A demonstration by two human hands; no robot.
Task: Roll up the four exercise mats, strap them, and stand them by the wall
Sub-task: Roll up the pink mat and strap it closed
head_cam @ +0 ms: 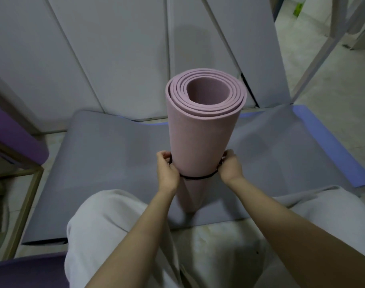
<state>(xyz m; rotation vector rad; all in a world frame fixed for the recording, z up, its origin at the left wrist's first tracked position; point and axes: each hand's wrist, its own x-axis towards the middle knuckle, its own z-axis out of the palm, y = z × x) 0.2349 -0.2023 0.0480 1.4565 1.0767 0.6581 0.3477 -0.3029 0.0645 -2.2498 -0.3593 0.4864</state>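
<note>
A rolled pink mat (200, 129) stands upright on end in front of me, its open spiral top facing the camera. A thin black strap (198, 177) circles its lower part. My left hand (167, 171) pinches the strap at the roll's left side. At the right side my right hand (229, 165) pinches the same strap. The roll's foot rests on a flat grey mat (107, 167) spread on the floor. A blue mat (327, 142) lies under the grey one and shows along its right edge.
A panelled grey wall (119, 55) rises just behind the mats. A purple-cushioned chair with a metal frame (17, 142) stands at the left. Another purple surface (26, 273) shows at bottom left. My knees in light trousers (107, 235) fill the foreground. Tiled floor lies at right.
</note>
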